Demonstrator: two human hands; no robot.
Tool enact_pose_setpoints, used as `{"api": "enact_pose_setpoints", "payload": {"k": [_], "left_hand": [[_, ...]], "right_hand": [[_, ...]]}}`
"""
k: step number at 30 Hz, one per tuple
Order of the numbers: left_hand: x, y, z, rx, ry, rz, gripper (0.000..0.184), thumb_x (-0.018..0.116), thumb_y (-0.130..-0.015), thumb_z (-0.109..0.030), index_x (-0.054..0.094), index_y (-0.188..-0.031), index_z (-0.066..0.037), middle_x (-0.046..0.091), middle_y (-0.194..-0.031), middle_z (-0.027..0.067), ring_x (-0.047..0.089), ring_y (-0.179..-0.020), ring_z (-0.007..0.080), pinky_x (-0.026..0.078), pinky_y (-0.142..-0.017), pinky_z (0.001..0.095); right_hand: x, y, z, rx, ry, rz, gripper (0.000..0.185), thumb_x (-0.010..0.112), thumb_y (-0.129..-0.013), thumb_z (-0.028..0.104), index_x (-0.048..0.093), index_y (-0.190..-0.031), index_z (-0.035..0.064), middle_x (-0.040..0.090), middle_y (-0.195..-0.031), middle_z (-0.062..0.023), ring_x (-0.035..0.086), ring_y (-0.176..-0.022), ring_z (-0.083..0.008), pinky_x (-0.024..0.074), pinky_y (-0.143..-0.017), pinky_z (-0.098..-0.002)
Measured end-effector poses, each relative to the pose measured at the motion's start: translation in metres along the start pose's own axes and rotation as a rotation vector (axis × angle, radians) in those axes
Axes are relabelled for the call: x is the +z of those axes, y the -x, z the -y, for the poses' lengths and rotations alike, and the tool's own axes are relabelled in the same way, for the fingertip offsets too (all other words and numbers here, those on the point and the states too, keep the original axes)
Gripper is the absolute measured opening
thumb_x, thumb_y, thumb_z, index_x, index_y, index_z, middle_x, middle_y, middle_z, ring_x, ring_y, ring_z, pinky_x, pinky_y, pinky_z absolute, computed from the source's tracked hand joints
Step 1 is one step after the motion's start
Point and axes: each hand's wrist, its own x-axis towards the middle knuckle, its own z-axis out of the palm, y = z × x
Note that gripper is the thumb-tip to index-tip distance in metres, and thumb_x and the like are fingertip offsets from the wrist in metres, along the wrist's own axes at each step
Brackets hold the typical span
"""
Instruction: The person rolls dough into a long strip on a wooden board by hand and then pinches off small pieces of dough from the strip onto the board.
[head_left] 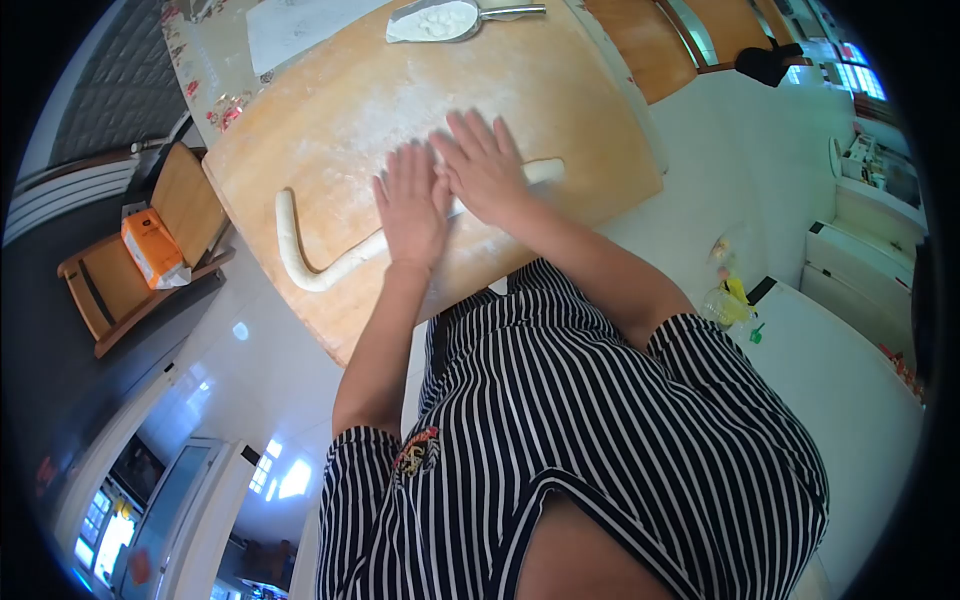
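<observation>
A long white rope of dough (pixel 345 262) lies across a floured wooden board (pixel 560 90), its left end bent upward into a hook. Side by side on the middle of the rope rest my left hand (pixel 412 205) and my right hand (pixel 482 170), both flat with fingers stretched out. The palms cover that part of the dough. Past my right hand the other end of the rope shows. A metal scoop (pixel 435 20) filled with white flour lies at the far edge of the board.
A flowered tablecloth (pixel 205 105) shows beyond the board's left edge, with a white sheet (pixel 300 30) behind. On the left, a wooden chair (pixel 100 290) carries an orange package (pixel 150 250). More wooden chairs (pixel 650 45) stand at the upper right.
</observation>
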Motion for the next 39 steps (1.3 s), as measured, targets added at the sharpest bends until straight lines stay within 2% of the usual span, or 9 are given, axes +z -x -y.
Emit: {"api": "enact_pose_setpoints", "payload": {"k": [3, 5, 9, 13, 16, 23, 27, 34, 39], "left_hand": [[-0.007, 0.043, -0.008, 0.208, -0.053, 0.260, 0.060, 0.044, -0.109, -0.043, 0.039, -0.160, -0.013, 0.036, -0.167, 0.0101, 0.026, -0.157, 0.0302, 0.016, -0.128, 0.0552], [0.000, 0.103, 0.010, 0.288, 0.006, 0.338, 0.061, 0.042, -0.108, -0.045, 0.038, -0.161, -0.015, 0.035, -0.168, 0.0081, 0.026, -0.158, 0.0299, 0.015, -0.128, 0.0559], [-0.006, 0.080, 0.022, 0.313, -0.108, 0.342, 0.063, 0.038, -0.108, -0.052, 0.033, -0.164, -0.021, 0.031, -0.170, 0.0031, 0.023, -0.159, 0.0291, 0.012, -0.128, 0.0567], [-0.001, -0.020, 0.032, -0.144, -0.074, 0.098, 0.067, 0.035, -0.109, -0.054, 0.031, -0.165, -0.018, 0.026, -0.172, 0.0076, 0.019, -0.160, 0.0282, 0.007, -0.129, 0.0564], [0.008, -0.067, 0.066, -0.224, -0.035, 0.028, 0.068, 0.032, -0.109, -0.055, 0.030, -0.165, -0.014, 0.026, -0.171, 0.0118, 0.019, -0.159, 0.0329, 0.008, -0.128, 0.0576], [-0.025, 0.060, 0.031, 0.108, -0.245, 0.309, 0.059, 0.039, -0.109, -0.050, 0.031, -0.164, -0.030, 0.027, -0.171, 0.0042, 0.018, -0.160, 0.0294, 0.010, -0.130, 0.0568], [-0.006, 0.150, 0.048, 0.277, -0.120, 0.188, 0.055, 0.052, -0.105, -0.049, 0.045, -0.156, -0.030, 0.034, -0.168, 0.0038, 0.028, -0.156, 0.0329, 0.015, -0.127, 0.0600], [-0.010, 0.029, 0.038, -0.061, 0.002, 0.078, 0.059, 0.046, -0.108, -0.046, 0.041, -0.160, -0.018, 0.038, -0.166, 0.0117, 0.029, -0.155, 0.0359, 0.017, -0.126, 0.0595], [-0.014, 0.022, 0.003, 0.066, 0.014, 0.156, 0.055, 0.051, -0.107, -0.037, 0.047, -0.156, -0.014, 0.042, -0.164, 0.0126, 0.034, -0.154, 0.0344, 0.021, -0.126, 0.0535]], "right_hand": [[-0.027, 0.052, -0.011, -0.215, 0.084, 0.383, 0.058, 0.057, -0.099, 0.042, 0.053, -0.150, 0.0138, 0.045, -0.161, -0.0103, 0.035, -0.153, -0.0283, 0.0196, -0.126, -0.0588], [-0.021, 0.115, -0.032, -0.357, -0.045, 0.337, 0.060, 0.054, -0.101, 0.047, 0.052, -0.151, 0.0161, 0.042, -0.163, -0.0074, 0.032, -0.154, -0.0260, 0.0201, -0.126, -0.0581], [-0.024, 0.127, -0.054, -0.300, -0.187, 0.560, 0.061, 0.052, -0.102, 0.050, 0.050, -0.153, 0.0157, 0.041, -0.164, -0.0070, 0.031, -0.154, -0.0277, 0.0171, -0.126, -0.0601], [0.005, 0.006, -0.064, 0.004, 0.202, 0.104, 0.059, 0.050, -0.104, 0.050, 0.051, -0.152, 0.0161, 0.042, -0.163, -0.0081, 0.033, -0.153, -0.0302, 0.0214, -0.123, -0.0618], [0.018, -0.040, -0.078, 0.091, 0.207, -0.027, 0.056, 0.051, -0.104, 0.048, 0.053, -0.150, 0.0154, 0.044, -0.161, -0.0100, 0.034, -0.151, -0.0320, 0.0237, -0.121, -0.0618], [-0.040, 0.083, -0.074, -0.194, 0.053, 0.255, 0.056, 0.060, -0.098, 0.043, 0.054, -0.149, 0.0199, 0.047, -0.157, -0.0078, 0.036, -0.151, -0.0292, 0.0226, -0.123, -0.0609], [-0.055, 0.149, -0.079, -0.277, -0.125, 0.338, 0.060, 0.062, -0.095, 0.040, 0.052, -0.151, 0.0220, 0.050, -0.155, -0.0056, 0.037, -0.151, -0.0262, 0.0213, -0.126, -0.0584], [-0.042, 0.015, -0.071, -0.097, 0.118, 0.094, 0.050, 0.062, -0.099, 0.041, 0.060, -0.141, 0.0143, 0.051, -0.153, -0.0086, 0.040, -0.148, -0.0273, 0.0292, -0.121, -0.0542], [-0.013, -0.050, -0.088, -0.081, -0.151, -0.069, 0.034, 0.065, -0.097, 0.026, 0.069, -0.126, 0.0083, 0.063, -0.137, -0.0131, 0.054, -0.133, -0.0310, 0.0398, -0.113, -0.0495]]}}
